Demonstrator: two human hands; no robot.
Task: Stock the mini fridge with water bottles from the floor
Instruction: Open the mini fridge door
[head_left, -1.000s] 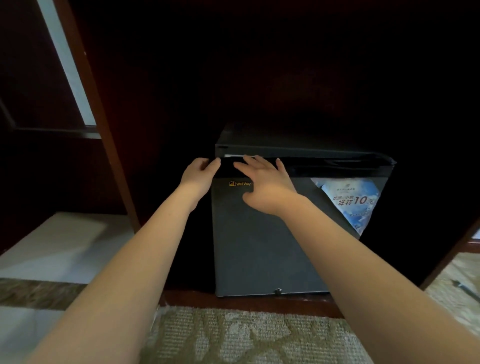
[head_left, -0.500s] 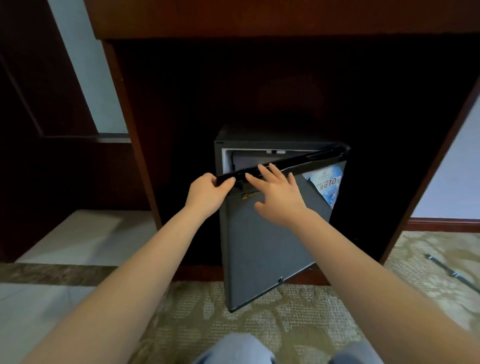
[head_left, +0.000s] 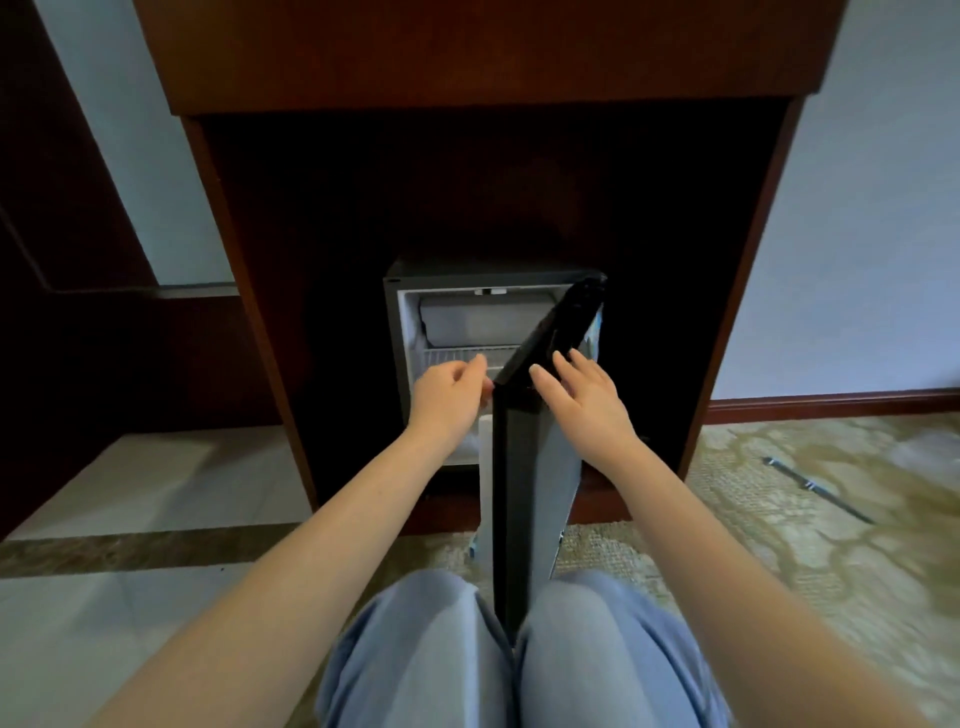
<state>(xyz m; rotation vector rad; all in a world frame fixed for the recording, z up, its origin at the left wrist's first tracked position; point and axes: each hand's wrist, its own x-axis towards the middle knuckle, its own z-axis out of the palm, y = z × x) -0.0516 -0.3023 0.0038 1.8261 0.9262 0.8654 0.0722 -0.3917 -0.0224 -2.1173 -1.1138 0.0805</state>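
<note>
A small dark mini fridge (head_left: 402, 283) stands inside a dark wooden cabinet recess. Its door (head_left: 535, 467) is swung out toward me, edge-on, hinged at the right. Inside I see a white freezer box and a wire shelf (head_left: 457, 356). My left hand (head_left: 449, 397) is at the door's top left corner, fingers curled by its edge. My right hand (head_left: 587, 397) lies with straight fingers on the door's outer face near the top. No water bottles are in view.
The wooden cabinet (head_left: 467, 52) frames the fridge, with its side posts left and right. Patterned carpet (head_left: 779, 519) covers the floor at the right, pale tile (head_left: 130, 597) at the left. A thin dark rod (head_left: 810, 486) lies on the carpet. My knees in blue trousers (head_left: 519, 649) flank the door's bottom.
The fridge door went from shut to wide open, swinging out toward me. Both hands stayed at its top edge. My view pulled back and my knees came into sight.
</note>
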